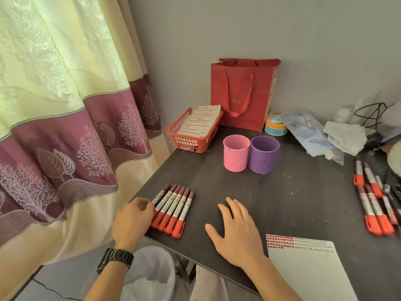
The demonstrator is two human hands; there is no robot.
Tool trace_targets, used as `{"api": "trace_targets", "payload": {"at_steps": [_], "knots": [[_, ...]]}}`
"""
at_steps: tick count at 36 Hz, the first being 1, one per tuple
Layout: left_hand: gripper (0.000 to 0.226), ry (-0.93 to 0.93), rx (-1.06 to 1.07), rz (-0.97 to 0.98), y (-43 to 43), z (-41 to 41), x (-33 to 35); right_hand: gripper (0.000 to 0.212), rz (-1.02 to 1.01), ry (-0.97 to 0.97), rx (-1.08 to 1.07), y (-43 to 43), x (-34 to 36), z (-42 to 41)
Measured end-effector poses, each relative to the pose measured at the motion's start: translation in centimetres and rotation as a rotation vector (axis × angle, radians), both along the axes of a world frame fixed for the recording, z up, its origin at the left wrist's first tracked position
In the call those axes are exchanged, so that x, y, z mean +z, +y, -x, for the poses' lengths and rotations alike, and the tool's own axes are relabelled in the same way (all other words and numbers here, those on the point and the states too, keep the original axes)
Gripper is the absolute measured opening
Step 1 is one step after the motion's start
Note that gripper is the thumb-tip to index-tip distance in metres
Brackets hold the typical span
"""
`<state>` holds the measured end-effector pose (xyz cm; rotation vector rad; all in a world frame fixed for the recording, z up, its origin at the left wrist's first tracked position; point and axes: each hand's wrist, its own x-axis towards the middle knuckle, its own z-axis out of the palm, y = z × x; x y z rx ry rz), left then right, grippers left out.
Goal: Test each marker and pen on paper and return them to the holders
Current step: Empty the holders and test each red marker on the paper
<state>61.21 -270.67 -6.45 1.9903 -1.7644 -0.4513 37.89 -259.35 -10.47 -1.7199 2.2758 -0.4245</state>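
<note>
One wide-angle head view looks forward and down from close above the table's (293,203) near edge. It faces the wall (260,29), with the curtain (54,83) left and both hands low in frame.

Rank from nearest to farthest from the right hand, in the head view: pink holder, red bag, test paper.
1. Test paper, just right of the right hand.
2. Pink holder, ahead, mid-table.
3. Red bag, at the back wall.
</note>
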Motion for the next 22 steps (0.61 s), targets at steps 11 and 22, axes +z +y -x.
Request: {"api": "trace_targets", "payload": {"at_steps": [11,22], "knots": [[0.028,-0.077,-0.053,-0.047,0.4,0.8,0.6,0.08,0.006,-0.052,0.014,-0.1,-0.2,0.1],[0.029,-0.087,-0.473,0.203,4.7,12.5,3.3,0.047,0.28,-0.608,-0.181,6.3,5.1,8.1]]}}
